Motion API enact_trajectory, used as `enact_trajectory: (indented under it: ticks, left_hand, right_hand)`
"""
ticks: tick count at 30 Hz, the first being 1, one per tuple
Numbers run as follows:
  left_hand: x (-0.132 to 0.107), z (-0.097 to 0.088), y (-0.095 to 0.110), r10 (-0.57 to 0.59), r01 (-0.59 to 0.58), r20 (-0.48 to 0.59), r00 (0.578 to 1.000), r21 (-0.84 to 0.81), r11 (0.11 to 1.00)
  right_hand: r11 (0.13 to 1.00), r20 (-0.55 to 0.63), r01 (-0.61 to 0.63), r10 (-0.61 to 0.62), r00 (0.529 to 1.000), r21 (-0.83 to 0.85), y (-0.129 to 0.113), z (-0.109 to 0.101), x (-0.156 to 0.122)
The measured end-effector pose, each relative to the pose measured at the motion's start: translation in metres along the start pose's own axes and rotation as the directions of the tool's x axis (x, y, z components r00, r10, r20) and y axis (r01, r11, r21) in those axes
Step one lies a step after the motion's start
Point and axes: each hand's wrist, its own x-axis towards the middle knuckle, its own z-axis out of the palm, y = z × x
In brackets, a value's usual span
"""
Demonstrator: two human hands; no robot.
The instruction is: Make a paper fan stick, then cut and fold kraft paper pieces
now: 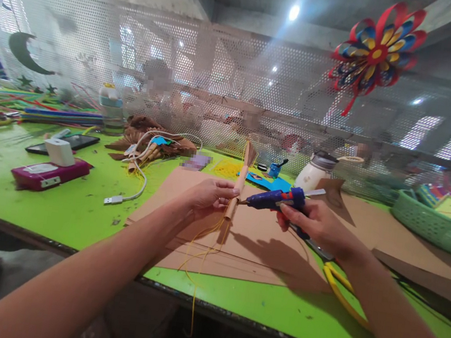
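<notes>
On the left we see a magenta box (51,172) on the green bench (63,213), then a white cable (135,192). Our left hand (209,196) pinches a rolled brown paper tube (241,178) between its fingers, above brown sheets (260,233). Our right hand's (322,224) fingers wrap a blue glue gun (274,199), nozzle at the tube; whether they touch, we cannot tell. Farther right stands a green basket (431,228).

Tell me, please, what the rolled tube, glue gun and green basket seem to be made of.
Rolled tube: probably matte kraft paper or card; its tan matches the brown sheets below.
Glue gun: likely smooth plastic, from its solid blue, moulded-looking body.
Green basket: seemingly plastic, judging by its even colour; its finish is unclear.
</notes>
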Motion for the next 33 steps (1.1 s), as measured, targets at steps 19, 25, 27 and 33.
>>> enact_trajectory:
  ticks: [19,25,27,33]
  left_hand:
    - [0.003,-0.004,-0.001,-0.003,0.003,-0.03,1.0,0.005,1.0]
    - [0.001,-0.002,0.0,-0.008,0.009,0.03,1.0,-0.02,1.0]
    - [0.001,-0.001,0.001,-0.003,0.003,0.032,0.999,-0.006,1.0]
    - [-0.001,0.001,0.002,0.013,-0.015,0.035,0.999,0.056,0.998]
  right_hand:
    - [0.999,0.081,0.007,-0.003,0.997,-0.045,-0.011,-0.003,-0.004]
    - [1.0,-0.007,0.014,-0.014,1.0,0.013,-0.003,0.001,-0.001]
    - [1.0,-0.008,0.016,-0.016,1.0,-0.002,-0.003,0.002,-0.001]
    - [0.997,0.058,0.037,-0.033,0.998,-0.074,-0.004,0.0,-0.004]
